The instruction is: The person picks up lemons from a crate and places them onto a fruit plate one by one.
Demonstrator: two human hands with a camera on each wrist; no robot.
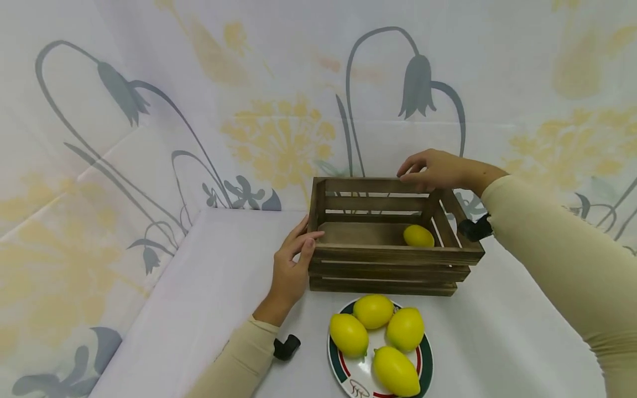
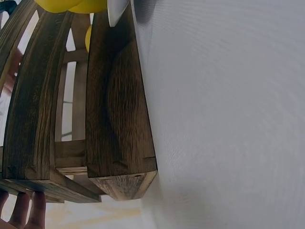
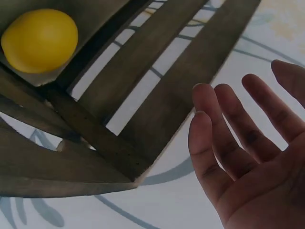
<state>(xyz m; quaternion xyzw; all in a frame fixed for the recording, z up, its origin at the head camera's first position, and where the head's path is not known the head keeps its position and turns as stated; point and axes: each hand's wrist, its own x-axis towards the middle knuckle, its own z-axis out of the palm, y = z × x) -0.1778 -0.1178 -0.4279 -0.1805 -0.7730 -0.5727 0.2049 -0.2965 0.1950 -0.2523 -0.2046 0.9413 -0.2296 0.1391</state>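
Observation:
A brown slatted wooden crate [image 1: 383, 269] stands in the middle of the head view, with one lemon [image 1: 418, 236] inside near its right end. My left hand [image 1: 291, 271] rests against the crate's left end, its fingers fairly straight and one reaching over the rim. In the left wrist view, fingertips [image 2: 37, 207] touch that end's slats. Over the back right corner is my right hand [image 1: 435, 170], holding nothing. The right wrist view shows its fingers [image 3: 238, 124] spread and loosely bent, beside the crate's top slat, with the lemon [image 3: 40, 40] farther in.
In front of the crate a white plate [image 1: 365, 369] with a green and red rim carries several lemons [image 1: 395, 370]. A white cloth [image 1: 234, 249] covers the table. Behind it hangs flower-patterned fabric [image 1: 278, 66], close to the crate's back.

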